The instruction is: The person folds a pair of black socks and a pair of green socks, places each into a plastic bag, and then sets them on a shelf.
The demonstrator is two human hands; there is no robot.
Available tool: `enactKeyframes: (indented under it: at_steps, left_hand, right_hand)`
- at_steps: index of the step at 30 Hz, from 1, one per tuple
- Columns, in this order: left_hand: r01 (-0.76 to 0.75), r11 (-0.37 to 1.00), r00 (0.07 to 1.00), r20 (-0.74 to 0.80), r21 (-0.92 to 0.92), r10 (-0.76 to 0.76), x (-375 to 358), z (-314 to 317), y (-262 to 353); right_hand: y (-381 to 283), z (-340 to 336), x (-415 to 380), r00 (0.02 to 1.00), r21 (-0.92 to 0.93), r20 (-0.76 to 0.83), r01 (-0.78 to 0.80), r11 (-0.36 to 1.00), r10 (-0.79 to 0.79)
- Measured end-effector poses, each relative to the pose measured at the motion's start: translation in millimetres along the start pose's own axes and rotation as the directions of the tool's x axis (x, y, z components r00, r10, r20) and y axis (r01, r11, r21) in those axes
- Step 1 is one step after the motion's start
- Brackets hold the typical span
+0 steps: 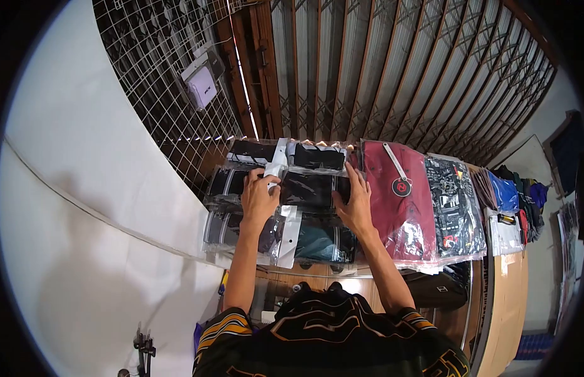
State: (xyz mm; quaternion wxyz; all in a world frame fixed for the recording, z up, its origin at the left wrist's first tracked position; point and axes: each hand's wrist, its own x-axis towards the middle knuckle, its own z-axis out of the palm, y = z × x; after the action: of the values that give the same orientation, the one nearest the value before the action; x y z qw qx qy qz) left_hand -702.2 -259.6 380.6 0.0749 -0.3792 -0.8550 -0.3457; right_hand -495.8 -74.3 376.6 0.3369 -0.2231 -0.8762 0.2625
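Observation:
My left hand (260, 198) rests with bent, parted fingers where a dark bagged garment (226, 182) meets a black bagged garment (308, 190). At the right end of that black packet lies my right hand (357, 204), its thumb and fingers spread over the plastic. Above it is a bagged black-and-white garment (317, 156), and below it a dark green bagged garment (316, 242). On the left side a dark packet with white (251, 151) lies at the back, and a dark grey bagged garment (232, 232) at the front. White header strips (289, 235) run between the columns.
To the right lie a red bagged garment (392, 213) with a round black tag (401, 186) and a black-and-white patterned bagged garment (452, 201). Folding metal shutters (392, 69) stand behind. A wire grid (160, 69) with a lilac packet (201, 87) is at left. Cardboard (509, 295) stands at right.

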Motion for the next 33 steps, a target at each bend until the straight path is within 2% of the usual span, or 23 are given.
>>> enactKeyframes:
  at_steps: [2,5,19,22,28,31,33]
  left_hand:
    - [-0.01,1.0,1.0,-0.006,-0.001,0.01,-0.1,0.2,-1.2]
    - [-0.028,1.0,0.999,-0.018,-0.002,0.028,-2.2,0.7,-1.5]
    - [-0.023,1.0,0.999,-0.039,0.009,0.023,-2.7,4.4,-2.6]
    - [-0.084,0.996,0.993,-0.076,0.021,0.086,-4.4,5.7,-6.6]
    - [-0.08,0.99,0.95,-0.309,-0.119,0.039,-37.0,-22.9,38.4]
    - [-0.138,0.961,0.935,-0.352,-0.24,0.047,-75.4,-34.6,76.2]
    - [-0.124,0.89,0.971,-0.24,-0.438,0.017,-110.1,-34.6,110.8]
  right_hand:
    - [10.2,5.0,0.9,0.999,0.035,-0.018,0.047,0.998,-0.046]
    - [5.6,9.8,0.6,0.997,-0.134,-0.045,0.053,0.99,-0.059]
    - [0.6,16.3,-1.6,0.996,-0.118,-0.075,0.044,0.992,-0.053]
    - [-11.5,6.7,-10.2,0.99,-0.097,-0.121,0.061,0.993,-0.073]
    - [-26.4,-48.1,-56.7,0.981,0.0,-0.188,0.04,0.999,-0.039]
    - [-10.5,-85.9,-92.7,0.972,-0.01,-0.233,0.034,0.999,-0.035]
    - [3.8,-110.7,-123.3,0.961,0.082,-0.27,-0.037,0.996,0.058]
